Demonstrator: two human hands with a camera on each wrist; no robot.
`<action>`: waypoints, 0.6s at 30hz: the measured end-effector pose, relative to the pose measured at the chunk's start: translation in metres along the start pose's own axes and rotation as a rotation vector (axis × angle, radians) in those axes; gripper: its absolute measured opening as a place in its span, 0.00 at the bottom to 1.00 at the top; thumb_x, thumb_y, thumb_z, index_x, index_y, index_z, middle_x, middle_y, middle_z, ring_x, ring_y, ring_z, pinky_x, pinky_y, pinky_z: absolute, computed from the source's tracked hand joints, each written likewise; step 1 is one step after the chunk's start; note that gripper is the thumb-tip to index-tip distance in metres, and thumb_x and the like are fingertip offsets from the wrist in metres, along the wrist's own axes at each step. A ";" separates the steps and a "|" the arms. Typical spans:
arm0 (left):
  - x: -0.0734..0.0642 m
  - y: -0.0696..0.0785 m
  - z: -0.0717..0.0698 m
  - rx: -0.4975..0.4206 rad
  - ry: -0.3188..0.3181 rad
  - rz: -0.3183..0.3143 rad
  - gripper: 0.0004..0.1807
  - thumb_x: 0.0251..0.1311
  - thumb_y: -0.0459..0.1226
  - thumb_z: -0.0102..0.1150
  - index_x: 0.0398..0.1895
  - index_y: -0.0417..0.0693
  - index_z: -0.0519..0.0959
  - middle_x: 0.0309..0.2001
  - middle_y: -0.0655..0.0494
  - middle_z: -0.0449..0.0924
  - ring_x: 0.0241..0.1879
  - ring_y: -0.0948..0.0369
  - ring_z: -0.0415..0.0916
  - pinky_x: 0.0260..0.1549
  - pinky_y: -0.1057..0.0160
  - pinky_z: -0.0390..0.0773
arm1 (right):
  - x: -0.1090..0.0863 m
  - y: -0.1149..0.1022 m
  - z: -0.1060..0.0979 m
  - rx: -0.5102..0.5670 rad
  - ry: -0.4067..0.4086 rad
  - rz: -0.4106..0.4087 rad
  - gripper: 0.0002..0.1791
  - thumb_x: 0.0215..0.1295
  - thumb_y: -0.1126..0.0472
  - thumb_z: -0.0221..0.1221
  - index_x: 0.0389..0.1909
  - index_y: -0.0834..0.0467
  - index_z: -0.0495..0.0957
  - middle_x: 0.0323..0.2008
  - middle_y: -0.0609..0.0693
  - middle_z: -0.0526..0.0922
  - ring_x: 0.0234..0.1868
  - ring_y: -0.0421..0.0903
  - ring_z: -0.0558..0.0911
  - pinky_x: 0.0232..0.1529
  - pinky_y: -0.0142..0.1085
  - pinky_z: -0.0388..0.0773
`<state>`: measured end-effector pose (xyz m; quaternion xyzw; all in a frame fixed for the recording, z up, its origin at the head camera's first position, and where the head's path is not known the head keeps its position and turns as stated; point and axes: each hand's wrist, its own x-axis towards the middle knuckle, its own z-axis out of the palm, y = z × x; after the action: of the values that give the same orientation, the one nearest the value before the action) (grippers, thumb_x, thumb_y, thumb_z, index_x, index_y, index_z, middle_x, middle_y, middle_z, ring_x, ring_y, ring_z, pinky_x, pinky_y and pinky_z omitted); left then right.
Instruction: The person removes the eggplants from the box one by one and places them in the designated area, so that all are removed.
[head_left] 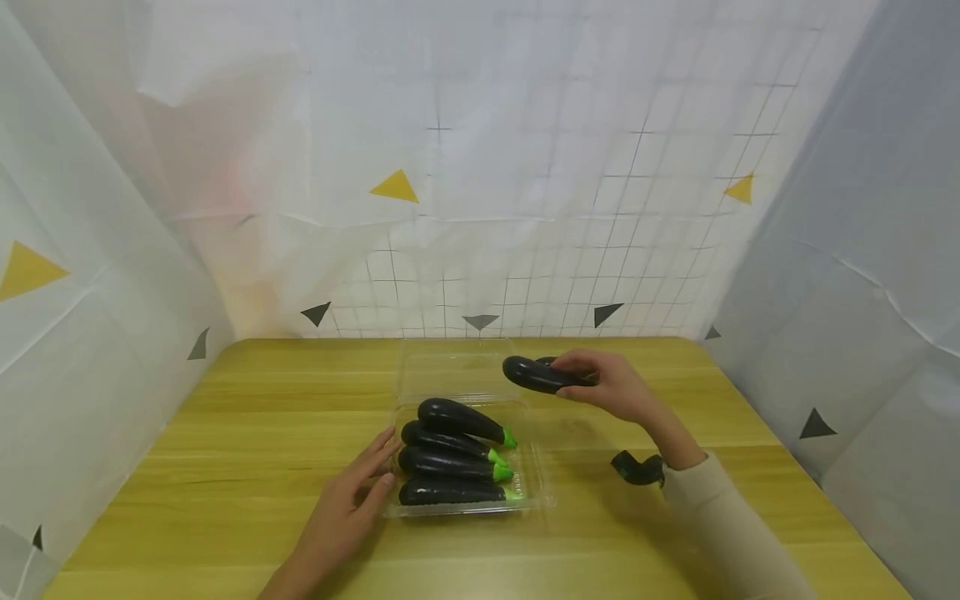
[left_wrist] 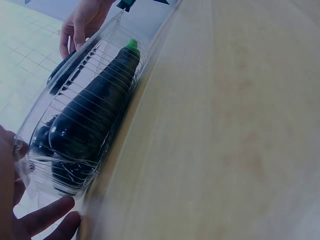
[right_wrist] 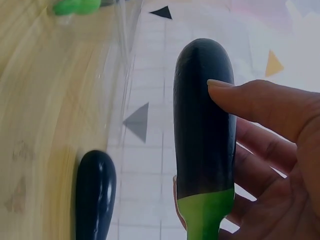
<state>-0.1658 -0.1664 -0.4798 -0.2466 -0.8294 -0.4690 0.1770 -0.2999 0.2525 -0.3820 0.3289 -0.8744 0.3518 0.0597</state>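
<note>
A dark purple eggplant (right_wrist: 205, 120) with a green stem end is held in my right hand (head_left: 611, 385), thumb on one side and fingers on the other. It is raised above the table, to the right of the container's lid. My left hand (head_left: 352, 493) is at the left end of a clear plastic container (head_left: 534, 467), fingers spread and fairly straight along its wall. Inside the container several eggplants (head_left: 450, 461) lie side by side, green stems to the right. Another eggplant (right_wrist: 95, 195) lies on the table behind the held one, mostly hidden in the head view.
The container's clear lid (head_left: 450, 375) lies folded back behind it. A dark curved object (head_left: 637, 468) shows beside the right sleeve cuff (head_left: 693, 483). White sheeting (head_left: 480, 167) with yellow and black triangles encloses the wooden table (head_left: 262, 433) at the back and both sides.
</note>
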 end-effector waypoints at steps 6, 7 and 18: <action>0.000 0.000 0.000 -0.001 -0.005 -0.001 0.22 0.74 0.29 0.57 0.70 0.40 0.75 0.76 0.48 0.65 0.53 0.52 0.84 0.49 0.54 0.85 | -0.002 0.014 -0.008 -0.007 0.023 0.034 0.20 0.64 0.63 0.73 0.56 0.62 0.83 0.50 0.54 0.87 0.49 0.53 0.86 0.46 0.49 0.85; 0.000 -0.001 0.000 0.000 -0.005 0.001 0.22 0.74 0.29 0.57 0.70 0.39 0.75 0.76 0.47 0.65 0.53 0.52 0.84 0.49 0.54 0.85 | -0.002 0.016 -0.009 -0.005 0.023 0.045 0.21 0.65 0.63 0.73 0.57 0.62 0.83 0.50 0.55 0.87 0.50 0.53 0.85 0.47 0.50 0.84; 0.000 -0.002 0.000 -0.015 -0.006 0.006 0.22 0.75 0.30 0.57 0.70 0.40 0.75 0.76 0.46 0.66 0.54 0.52 0.84 0.49 0.54 0.85 | -0.008 0.041 -0.015 -0.015 0.022 0.108 0.20 0.65 0.61 0.72 0.57 0.59 0.84 0.51 0.53 0.87 0.51 0.52 0.85 0.48 0.48 0.83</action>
<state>-0.1668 -0.1671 -0.4810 -0.2519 -0.8257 -0.4738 0.1740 -0.3215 0.2886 -0.3971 0.2769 -0.8927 0.3516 0.0526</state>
